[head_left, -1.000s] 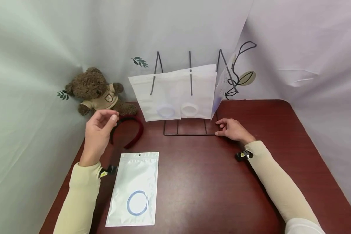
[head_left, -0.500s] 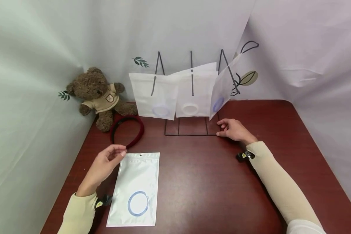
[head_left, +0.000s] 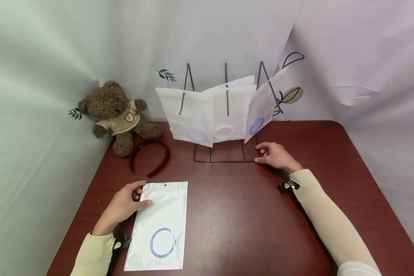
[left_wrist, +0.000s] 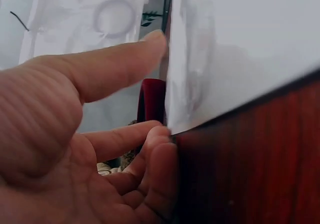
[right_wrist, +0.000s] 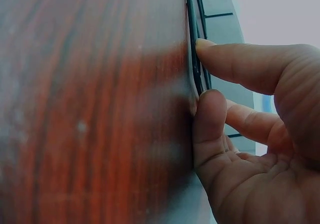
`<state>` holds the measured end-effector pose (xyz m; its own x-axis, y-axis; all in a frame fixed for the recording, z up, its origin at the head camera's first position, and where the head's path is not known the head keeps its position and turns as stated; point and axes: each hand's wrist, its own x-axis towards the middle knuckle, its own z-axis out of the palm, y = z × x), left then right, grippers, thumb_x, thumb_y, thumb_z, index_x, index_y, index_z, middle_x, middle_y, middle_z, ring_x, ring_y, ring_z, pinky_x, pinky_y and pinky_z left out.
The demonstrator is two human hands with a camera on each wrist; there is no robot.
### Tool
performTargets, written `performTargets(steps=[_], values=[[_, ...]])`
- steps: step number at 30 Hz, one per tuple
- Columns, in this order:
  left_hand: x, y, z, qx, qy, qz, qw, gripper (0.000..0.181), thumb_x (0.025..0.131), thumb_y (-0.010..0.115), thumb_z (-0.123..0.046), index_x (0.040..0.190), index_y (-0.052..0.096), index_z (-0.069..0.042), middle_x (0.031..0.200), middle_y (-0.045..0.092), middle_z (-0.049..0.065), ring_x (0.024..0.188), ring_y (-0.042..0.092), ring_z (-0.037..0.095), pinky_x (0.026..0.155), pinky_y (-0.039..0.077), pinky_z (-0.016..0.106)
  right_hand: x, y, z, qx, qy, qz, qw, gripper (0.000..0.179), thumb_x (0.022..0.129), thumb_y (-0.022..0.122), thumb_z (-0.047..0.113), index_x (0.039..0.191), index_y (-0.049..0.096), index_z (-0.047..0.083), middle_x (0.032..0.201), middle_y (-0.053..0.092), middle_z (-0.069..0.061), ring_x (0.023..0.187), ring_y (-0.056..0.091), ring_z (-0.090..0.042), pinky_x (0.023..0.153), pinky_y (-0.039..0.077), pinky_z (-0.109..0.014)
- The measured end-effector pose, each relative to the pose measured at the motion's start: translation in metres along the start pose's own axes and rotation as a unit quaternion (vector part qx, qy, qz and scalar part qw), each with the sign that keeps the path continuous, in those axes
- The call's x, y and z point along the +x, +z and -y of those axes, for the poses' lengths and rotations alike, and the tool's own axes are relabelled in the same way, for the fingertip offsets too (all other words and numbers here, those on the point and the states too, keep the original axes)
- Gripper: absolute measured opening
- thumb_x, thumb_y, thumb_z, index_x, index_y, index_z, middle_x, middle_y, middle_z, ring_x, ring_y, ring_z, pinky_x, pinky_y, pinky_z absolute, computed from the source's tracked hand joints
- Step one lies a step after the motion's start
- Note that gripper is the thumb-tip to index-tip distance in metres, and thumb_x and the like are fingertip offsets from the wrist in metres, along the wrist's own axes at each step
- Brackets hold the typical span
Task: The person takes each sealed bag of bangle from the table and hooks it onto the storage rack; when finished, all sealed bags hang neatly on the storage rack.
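At the upper left of a flat white zip pouch (head_left: 169, 214) with a blue ring on its lower part lies my left hand (head_left: 125, 203). Its thumb reaches over the pouch and its fingertips touch the edge by the top corner. In the left wrist view, thumb and fingers stand apart around the corner of the pouch (left_wrist: 240, 43). My right hand (head_left: 277, 155) holds the front right corner of a black wire display rack (head_left: 224, 161); the right wrist view has the thumb and a finger pinching its wire (right_wrist: 194, 48). Similar white pouches (head_left: 186, 111) hang from the rack's prongs.
A brown teddy bear (head_left: 105, 101) in a beige shirt sits at the back left. In front of it lies a dark red headband (head_left: 165, 158). White cloth walls (head_left: 376, 61) surround the reddish-brown table (head_left: 248, 214).
My left hand has come down from beside the headband to the pouch's top left corner, its thumb now spread over it. Hanging pouches have swung. The right hand stays put.
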<state>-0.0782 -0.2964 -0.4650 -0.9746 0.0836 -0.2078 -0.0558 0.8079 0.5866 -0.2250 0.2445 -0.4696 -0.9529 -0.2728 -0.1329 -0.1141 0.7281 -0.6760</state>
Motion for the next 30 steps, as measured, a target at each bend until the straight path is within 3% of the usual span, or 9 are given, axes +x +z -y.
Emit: performTargets(steps=[5,13,21,24,26,30], values=[[0.000,0.003,-0.001,0.034,0.019,-0.007,0.9992,0.077,0.079,0.095,-0.024,0.145,0.060,-0.005,0.101,0.056,0.008,0.085,0.048,0.020,0.070,0.040,0.033,-0.001,-0.001,0.000,0.000,-0.002,0.003,1.0000,0.053,0.089,0.086,0.022,0.134,0.068,0.004,0.106,0.065,-0.014,0.084,0.061,-0.020,0.078,0.048,-0.031],[-0.002,0.005,-0.006,0.028,0.019,-0.027,0.9991,0.064,0.076,0.097,-0.024,0.133,0.070,-0.011,0.104,0.055,0.011,0.084,0.048,0.021,0.070,0.041,0.034,0.000,-0.001,0.000,0.002,-0.001,0.003,1.0000,0.053,0.089,0.086,0.023,0.135,0.067,0.004,0.106,0.064,-0.013,0.083,0.061,-0.019,0.077,0.048,-0.030],[-0.002,0.007,-0.003,0.003,0.027,-0.031,0.9992,0.037,0.077,0.096,-0.026,0.104,0.072,-0.017,0.109,0.058,0.010,0.088,0.051,0.021,0.076,0.043,0.036,0.000,0.001,-0.003,0.006,0.000,0.002,1.0000,0.053,0.088,0.086,0.023,0.134,0.068,0.004,0.107,0.065,-0.013,0.085,0.061,-0.020,0.079,0.049,-0.032],[-0.002,0.006,0.001,-0.045,0.033,-0.023,0.9982,0.033,0.083,0.092,-0.027,0.102,0.068,-0.017,0.102,0.062,0.008,0.085,0.055,0.020,0.074,0.047,0.034,0.000,0.002,-0.002,0.004,-0.005,0.003,1.0000,0.053,0.088,0.086,0.023,0.134,0.068,0.004,0.106,0.064,-0.013,0.084,0.061,-0.019,0.078,0.049,-0.031],[-0.002,0.005,0.004,-0.110,0.031,-0.006,0.9935,0.034,0.087,0.089,-0.027,0.109,0.065,-0.014,0.101,0.065,0.008,0.085,0.061,0.018,0.073,0.051,0.032,0.000,0.001,-0.001,0.002,-0.006,0.003,1.0000,0.052,0.088,0.086,0.022,0.134,0.068,0.004,0.105,0.064,-0.012,0.083,0.061,-0.018,0.077,0.048,-0.029],[-0.002,0.006,0.007,-0.237,0.018,0.035,0.9706,0.045,0.094,0.082,-0.022,0.127,0.055,-0.007,0.105,0.067,0.013,0.081,0.067,0.015,0.070,0.057,0.031,0.000,0.000,0.000,0.001,-0.010,0.006,0.9999,0.053,0.088,0.086,0.023,0.135,0.068,0.004,0.106,0.064,-0.013,0.083,0.061,-0.018,0.078,0.048,-0.031]])
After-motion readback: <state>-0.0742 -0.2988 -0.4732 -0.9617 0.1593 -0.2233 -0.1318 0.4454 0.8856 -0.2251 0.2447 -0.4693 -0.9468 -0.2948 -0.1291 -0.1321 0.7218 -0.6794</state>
